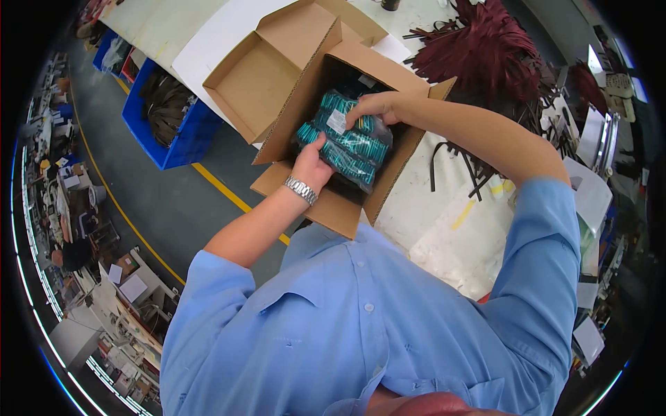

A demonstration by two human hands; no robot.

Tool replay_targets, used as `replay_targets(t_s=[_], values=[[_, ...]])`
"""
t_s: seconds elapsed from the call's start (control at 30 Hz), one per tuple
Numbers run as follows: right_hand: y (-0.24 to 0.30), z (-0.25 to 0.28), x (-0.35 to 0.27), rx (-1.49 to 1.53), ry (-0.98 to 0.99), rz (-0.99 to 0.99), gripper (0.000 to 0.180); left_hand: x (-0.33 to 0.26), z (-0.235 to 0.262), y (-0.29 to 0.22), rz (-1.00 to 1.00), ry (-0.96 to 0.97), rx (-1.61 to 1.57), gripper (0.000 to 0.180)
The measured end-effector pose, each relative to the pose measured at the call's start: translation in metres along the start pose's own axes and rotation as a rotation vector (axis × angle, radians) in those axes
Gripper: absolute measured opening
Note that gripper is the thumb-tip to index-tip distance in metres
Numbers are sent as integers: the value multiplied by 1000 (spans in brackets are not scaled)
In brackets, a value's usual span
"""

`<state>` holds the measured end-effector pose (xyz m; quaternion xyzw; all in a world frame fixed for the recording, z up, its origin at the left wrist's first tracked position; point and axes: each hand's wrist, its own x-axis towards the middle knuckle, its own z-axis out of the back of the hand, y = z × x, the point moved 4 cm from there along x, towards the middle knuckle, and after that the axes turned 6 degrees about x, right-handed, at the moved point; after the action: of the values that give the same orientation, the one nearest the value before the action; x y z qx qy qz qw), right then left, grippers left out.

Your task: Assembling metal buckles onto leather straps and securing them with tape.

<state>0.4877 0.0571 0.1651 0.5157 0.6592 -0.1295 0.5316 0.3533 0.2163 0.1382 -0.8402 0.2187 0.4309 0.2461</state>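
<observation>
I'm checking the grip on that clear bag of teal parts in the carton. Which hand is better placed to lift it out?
Probably the left hand: it grips the bag from below at its near edge. The right hand only rests on top, inside the cardboard box.

The lower part of the clear bag of teal pieces (345,142) sinks behind the near wall of the open cardboard box (333,201), and the box's depths are dark. The left hand's (312,166) fingertips are buried under the bag. The right hand's (374,107) fingertips press into the plastic, partly out of sight. The teal pieces are too small to identify. The maroon strips (485,48) run off the top edge. The shelves at the far left rim are bent and blurred.
</observation>
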Motion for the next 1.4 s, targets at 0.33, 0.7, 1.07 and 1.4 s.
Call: replay_targets(t_s=[0.33, 0.7, 1.07, 1.4], values=[[61, 61, 24, -381, -329, 163, 79, 54, -60, -12, -127, -4, -36, 39], [-39, 44, 75, 89, 5, 42, 69, 49, 12, 5, -124, 3, 165, 44], [13, 102, 69, -489, -402, 347, 106, 107, -14, 10, -194, 170, 17, 45], [-16, 38, -25, -1211, -890, 446, 54, 168, -10, 19, -187, -26, 489, 16]])
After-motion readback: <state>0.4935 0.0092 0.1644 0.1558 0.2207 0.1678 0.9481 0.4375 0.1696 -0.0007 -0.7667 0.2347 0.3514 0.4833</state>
